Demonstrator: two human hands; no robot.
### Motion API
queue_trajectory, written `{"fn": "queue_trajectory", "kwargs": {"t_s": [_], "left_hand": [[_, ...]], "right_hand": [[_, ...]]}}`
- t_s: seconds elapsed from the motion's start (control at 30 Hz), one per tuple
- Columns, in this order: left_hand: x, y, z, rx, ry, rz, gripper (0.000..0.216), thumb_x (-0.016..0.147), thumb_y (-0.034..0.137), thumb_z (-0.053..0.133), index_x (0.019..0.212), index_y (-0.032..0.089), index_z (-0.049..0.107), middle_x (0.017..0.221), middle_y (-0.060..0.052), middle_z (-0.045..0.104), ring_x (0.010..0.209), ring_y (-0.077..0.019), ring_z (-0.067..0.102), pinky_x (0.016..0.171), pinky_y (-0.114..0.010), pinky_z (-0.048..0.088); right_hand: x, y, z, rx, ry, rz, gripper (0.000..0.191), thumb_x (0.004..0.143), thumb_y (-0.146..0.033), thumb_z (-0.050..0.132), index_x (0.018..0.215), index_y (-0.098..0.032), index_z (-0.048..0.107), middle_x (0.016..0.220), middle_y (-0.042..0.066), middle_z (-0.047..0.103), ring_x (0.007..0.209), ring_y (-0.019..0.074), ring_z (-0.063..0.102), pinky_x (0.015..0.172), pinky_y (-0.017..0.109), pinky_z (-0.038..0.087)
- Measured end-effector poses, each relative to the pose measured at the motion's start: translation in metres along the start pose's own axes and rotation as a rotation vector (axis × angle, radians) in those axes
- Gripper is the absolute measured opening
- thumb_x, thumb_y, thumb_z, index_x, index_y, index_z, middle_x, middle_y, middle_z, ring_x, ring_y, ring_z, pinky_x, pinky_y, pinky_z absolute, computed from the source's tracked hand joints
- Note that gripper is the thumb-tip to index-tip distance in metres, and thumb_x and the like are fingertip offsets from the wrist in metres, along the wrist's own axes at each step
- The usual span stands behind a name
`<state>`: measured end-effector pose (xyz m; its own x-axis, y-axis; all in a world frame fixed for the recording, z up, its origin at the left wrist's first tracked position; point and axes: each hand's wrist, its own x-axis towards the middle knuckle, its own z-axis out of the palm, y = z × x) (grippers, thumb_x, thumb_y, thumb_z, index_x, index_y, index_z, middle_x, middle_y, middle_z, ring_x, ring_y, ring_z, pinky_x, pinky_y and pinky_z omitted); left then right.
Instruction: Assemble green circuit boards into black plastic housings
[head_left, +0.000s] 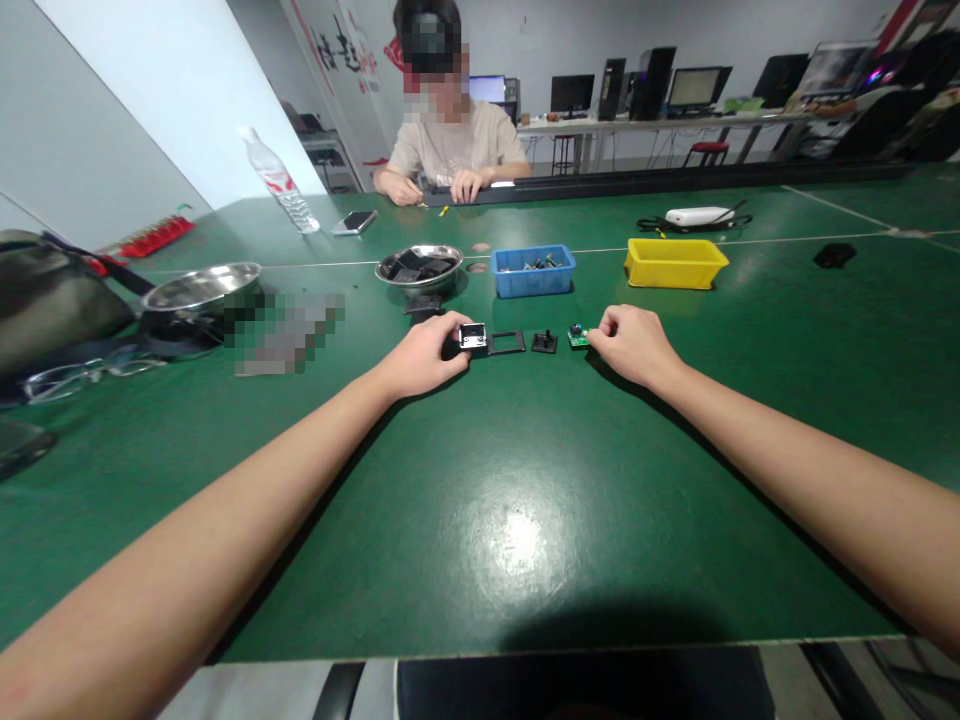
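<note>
My left hand (429,355) is closed around a small box-shaped housing (472,338), black with a bright metallic inside. Right beside it lies a thin black rectangular frame (507,343), followed by a small black plastic part (544,343) with a short peg. My right hand (634,343) pinches the edge of a small green circuit board (577,338) carrying a dark component, at or just above the table. Behind my left hand a flat black piece (424,307) lies by a steel bowl (386,268) of black parts.
On the green table (480,480) stand a blue bin (533,283) of small metal parts and a yellow bin (675,268). Left are another steel bowl (202,290), glasses (90,378), and a bottle (277,182). A person (454,140) sits opposite, hands on the far side.
</note>
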<state>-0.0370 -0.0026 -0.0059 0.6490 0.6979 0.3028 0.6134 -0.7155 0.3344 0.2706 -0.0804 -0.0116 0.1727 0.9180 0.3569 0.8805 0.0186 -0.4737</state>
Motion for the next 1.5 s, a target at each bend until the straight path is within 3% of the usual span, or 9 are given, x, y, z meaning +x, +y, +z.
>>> {"fn": "queue_trajectory", "kwargs": {"t_s": [0.1,0.23,0.57,0.73,1.37,1.5], "left_hand": [[0.0,-0.001,0.0,-0.005,0.006,0.005,0.037,0.081,0.033,0.058,0.114,0.017,0.063,0.103,-0.009,0.07,0.087,-0.023,0.065,0.088,-0.041,0.055],[0.0,-0.001,0.0,-0.002,0.007,0.01,0.036,0.081,0.032,0.058,0.114,0.018,0.063,0.104,-0.009,0.07,0.088,-0.0229,0.066,0.089,-0.04,0.055],[-0.003,0.001,0.0,0.003,0.056,0.027,0.037,0.083,0.031,0.058,0.117,0.016,0.061,0.106,-0.008,0.07,0.094,-0.0222,0.066,0.092,-0.038,0.055],[-0.003,0.001,0.0,0.004,0.074,0.051,0.037,0.084,0.032,0.057,0.117,0.016,0.061,0.105,-0.009,0.07,0.096,-0.0226,0.067,0.093,-0.038,0.055],[-0.003,0.001,0.0,-0.021,0.124,0.08,0.033,0.086,0.03,0.061,0.116,0.017,0.061,0.104,-0.007,0.07,0.093,-0.0204,0.066,0.09,-0.035,0.055],[-0.003,0.001,0.0,-0.027,0.121,0.068,0.033,0.085,0.03,0.062,0.116,0.018,0.061,0.104,-0.006,0.071,0.094,-0.0206,0.066,0.091,-0.036,0.055]], "right_hand": [[0.0,-0.002,-0.003,0.118,0.095,0.007,0.024,0.075,-0.022,0.06,0.057,-0.025,0.044,0.061,0.001,0.059,0.061,0.0169,0.05,0.066,0.031,0.038],[-0.003,-0.005,-0.005,0.256,0.15,-0.112,0.022,0.078,-0.027,0.056,0.06,-0.025,0.044,0.059,0.0,0.057,0.057,0.0154,0.046,0.064,0.03,0.039],[-0.018,-0.013,0.002,0.238,-0.237,-0.569,0.024,0.084,-0.033,0.054,0.064,-0.023,0.047,0.059,-0.001,0.053,0.056,0.0135,0.045,0.065,0.028,0.035],[-0.018,-0.012,0.004,0.224,-0.302,-0.565,0.025,0.085,-0.031,0.057,0.063,-0.023,0.049,0.058,-0.002,0.055,0.055,0.013,0.046,0.065,0.027,0.035],[-0.017,-0.012,0.005,0.226,-0.313,-0.547,0.026,0.085,-0.029,0.058,0.062,-0.022,0.051,0.057,-0.003,0.054,0.055,0.0124,0.047,0.064,0.027,0.034],[-0.017,-0.012,0.005,0.201,-0.31,-0.53,0.014,0.085,-0.028,0.059,0.075,-0.02,0.064,0.061,-0.002,0.06,0.056,0.013,0.051,0.065,0.026,0.037]]}}
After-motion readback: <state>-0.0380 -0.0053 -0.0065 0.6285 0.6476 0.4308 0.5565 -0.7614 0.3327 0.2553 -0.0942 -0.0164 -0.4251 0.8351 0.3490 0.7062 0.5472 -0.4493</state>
